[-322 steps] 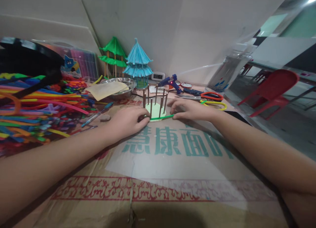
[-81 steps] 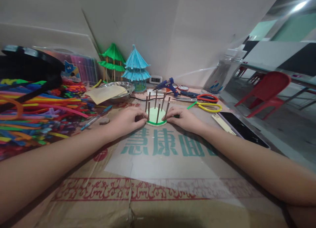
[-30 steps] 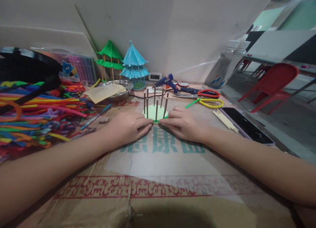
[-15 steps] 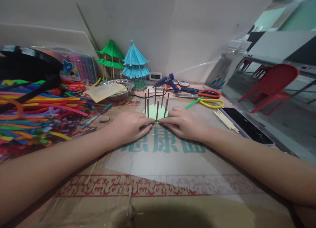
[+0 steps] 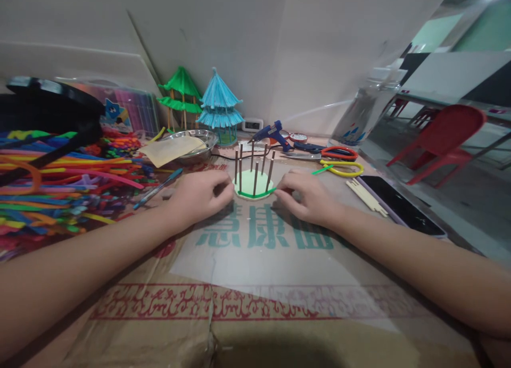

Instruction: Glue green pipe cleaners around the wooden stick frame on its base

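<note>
A pale green round base lies flat on the work surface, with several thin brown sticks standing upright around it. Along its front rim runs a bright green pipe cleaner, whose far end shows beyond my right hand. My right hand pinches this pipe cleaner between thumb and forefinger, just off the right side of the base. At the left edge of the base is my left hand, fingers curled and thumb and forefinger tips against the rim. Its other fingers are partly hidden.
Colourful pipe cleaners heap up at left beside a pen. Behind stand green and blue model pavilions, a metal bowl and a glue gun. Scissors, pale sticks and a phone lie right.
Both hands have moved apart from the front middle of the base, left hand to its left edge, right hand to its right. More of the green pipe cleaner along the rim now shows.
</note>
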### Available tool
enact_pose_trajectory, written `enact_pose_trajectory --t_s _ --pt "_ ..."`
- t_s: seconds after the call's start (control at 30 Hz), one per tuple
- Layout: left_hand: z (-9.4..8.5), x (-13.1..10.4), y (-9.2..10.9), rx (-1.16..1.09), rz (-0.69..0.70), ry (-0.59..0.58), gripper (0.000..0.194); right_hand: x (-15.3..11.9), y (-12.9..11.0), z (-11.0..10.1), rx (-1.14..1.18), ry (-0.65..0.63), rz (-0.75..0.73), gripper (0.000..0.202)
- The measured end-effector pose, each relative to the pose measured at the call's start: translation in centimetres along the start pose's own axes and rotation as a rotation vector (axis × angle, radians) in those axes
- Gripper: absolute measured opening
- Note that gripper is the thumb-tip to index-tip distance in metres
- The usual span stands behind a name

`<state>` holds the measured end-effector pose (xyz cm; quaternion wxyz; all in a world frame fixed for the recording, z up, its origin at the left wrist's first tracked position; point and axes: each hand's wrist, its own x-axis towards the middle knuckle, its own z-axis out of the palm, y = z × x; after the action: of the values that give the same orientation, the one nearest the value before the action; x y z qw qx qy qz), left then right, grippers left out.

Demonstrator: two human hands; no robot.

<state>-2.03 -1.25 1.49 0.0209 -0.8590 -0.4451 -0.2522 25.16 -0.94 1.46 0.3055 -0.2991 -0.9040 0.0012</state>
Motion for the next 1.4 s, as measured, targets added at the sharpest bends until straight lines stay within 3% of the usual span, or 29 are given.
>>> enact_pose_trajectory --t_s 0.17,0.53,1.17,1.4 --pt "0.4 0.3 -0.5 -0.055 -0.125 -0.034 0.023 0.1 1.3 -0.4 0.008 0.068 0.148 0.018" --pt "0.9 0.5 -0.6 -0.075 0.028 -0.068 0.024 0.2 2.1 0.8 -0.053 -0.125 0.079 0.018" --pt "0.9 0.6 -0.8 -0.078 0.007 -0.075 0.024 0.5 2.6 1.4 -0.002 -0.105 0.112 0.016" --pt "1.0 0.7 -0.7 -0.075 0.038 -0.063 0.022 0.3 2.3 0.7 -0.11 -0.032 0.166 0.01"
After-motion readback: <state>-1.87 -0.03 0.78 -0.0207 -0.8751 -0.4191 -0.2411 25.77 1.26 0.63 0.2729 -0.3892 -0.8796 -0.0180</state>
